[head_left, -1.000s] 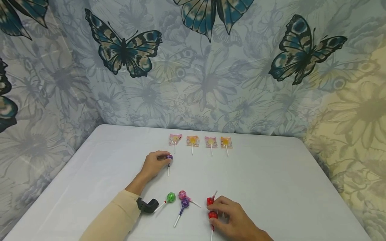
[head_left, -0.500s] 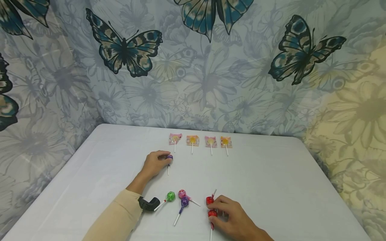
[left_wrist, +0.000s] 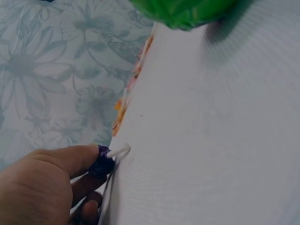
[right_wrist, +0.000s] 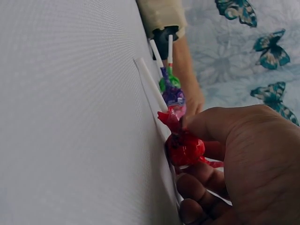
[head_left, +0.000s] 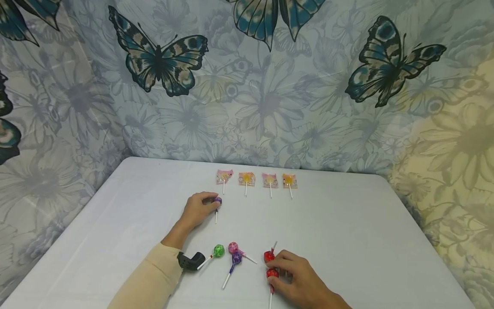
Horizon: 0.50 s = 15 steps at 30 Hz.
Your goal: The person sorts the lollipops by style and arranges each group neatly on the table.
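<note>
My left hand (head_left: 198,210) pinches a purple-wrapped lollipop (left_wrist: 101,164) by its head between thumb and fingers, its white stick pointing toward me, just in front of the back row. Near the front of the table my right hand (head_left: 299,277) holds a red lollipop (head_left: 272,273) with thumb and fingers around its head. A second red lollipop (head_left: 269,256) lies right beyond it, against the fingertips, its stick pointing away. Left of the right hand lie a green lollipop (head_left: 218,251), a pink lollipop (head_left: 233,247) and another purple lollipop (head_left: 236,258), the last two touching.
Several flat lollipops in clear printed wrappers, among them an orange one (head_left: 289,181) and a pink one (head_left: 224,176), form a row near the white table's (head_left: 347,223) back edge. A butterfly-patterned backdrop (head_left: 266,107) rises behind. A black strap device (head_left: 191,261) sits on the left wrist.
Both hands keep their grips and stay almost still. The whole head view shifts slightly; the lollipops on the table keep their places.
</note>
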{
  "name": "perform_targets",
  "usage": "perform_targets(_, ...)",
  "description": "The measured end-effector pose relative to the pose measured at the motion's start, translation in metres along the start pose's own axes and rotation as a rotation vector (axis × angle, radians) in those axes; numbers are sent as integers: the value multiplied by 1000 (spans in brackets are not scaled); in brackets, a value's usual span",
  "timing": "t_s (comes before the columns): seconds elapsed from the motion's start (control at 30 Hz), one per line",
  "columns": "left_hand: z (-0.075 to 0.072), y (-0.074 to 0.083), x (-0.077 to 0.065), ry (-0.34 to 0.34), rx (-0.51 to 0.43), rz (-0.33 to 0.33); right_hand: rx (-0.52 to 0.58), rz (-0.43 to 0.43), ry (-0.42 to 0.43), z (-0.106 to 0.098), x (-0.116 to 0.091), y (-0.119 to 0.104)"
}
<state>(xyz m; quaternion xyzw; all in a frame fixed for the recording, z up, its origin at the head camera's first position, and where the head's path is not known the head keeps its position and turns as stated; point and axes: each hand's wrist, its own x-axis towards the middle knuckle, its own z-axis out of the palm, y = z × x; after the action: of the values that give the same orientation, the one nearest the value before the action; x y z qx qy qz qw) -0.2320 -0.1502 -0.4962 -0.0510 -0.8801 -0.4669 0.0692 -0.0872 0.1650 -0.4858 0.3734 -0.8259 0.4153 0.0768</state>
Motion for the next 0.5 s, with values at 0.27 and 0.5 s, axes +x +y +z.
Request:
perform_targets(0.27,-1,2,0,2,2,12,-14,9,-1,0,0,0)
perform_targets(0.5,0,2,-1,2,-6,11,-14,-31,22,0,0,0)
